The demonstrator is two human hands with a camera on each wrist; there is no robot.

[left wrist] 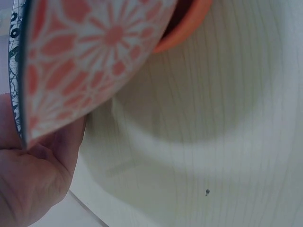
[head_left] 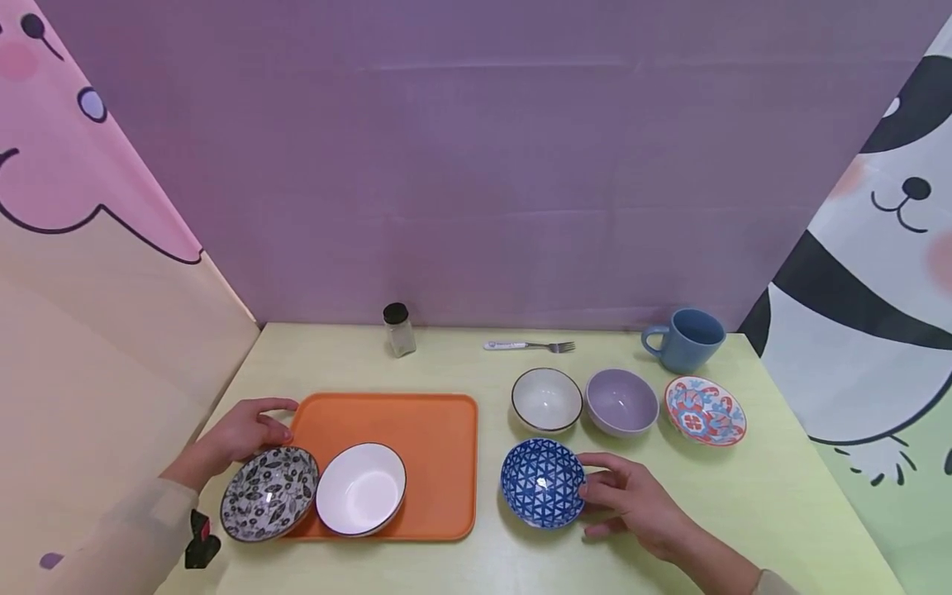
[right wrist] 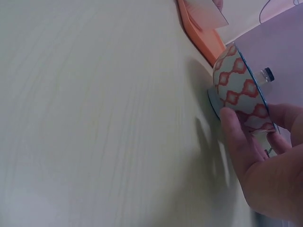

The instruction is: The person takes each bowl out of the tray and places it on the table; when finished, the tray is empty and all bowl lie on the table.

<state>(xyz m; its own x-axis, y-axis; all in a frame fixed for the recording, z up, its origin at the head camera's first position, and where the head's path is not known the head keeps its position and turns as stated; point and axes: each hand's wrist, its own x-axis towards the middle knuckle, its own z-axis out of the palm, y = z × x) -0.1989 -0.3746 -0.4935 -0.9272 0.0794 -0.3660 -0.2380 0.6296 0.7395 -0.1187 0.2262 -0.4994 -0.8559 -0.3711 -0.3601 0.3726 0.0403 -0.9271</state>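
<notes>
At the left end of the orange tray (head_left: 439, 463), my left hand (head_left: 241, 430) holds a bowl with black-and-white leaf patterning inside (head_left: 269, 494) by its far left side. That bowl overlaps the tray's left edge, and its red-and-white outside (left wrist: 99, 56) shows in the left wrist view above a shadow on the table. A white bowl (head_left: 360, 487) sits beside it on the tray. To the tray's right, my right hand (head_left: 632, 500) grips the right side of a blue-and-white triangle-patterned bowl (head_left: 543, 483); its outside (right wrist: 239, 90) is red-and-white, with fingers at the rim and thumb low on the wall.
Behind the blue bowl stand a cream bowl with a dark rim (head_left: 546, 400) and a lilac bowl (head_left: 621, 402). Further right are a red-and-blue patterned dish (head_left: 704, 411) and a blue mug (head_left: 687, 340). A fork (head_left: 530, 346) and a black-capped jar (head_left: 399, 330) lie near the back wall.
</notes>
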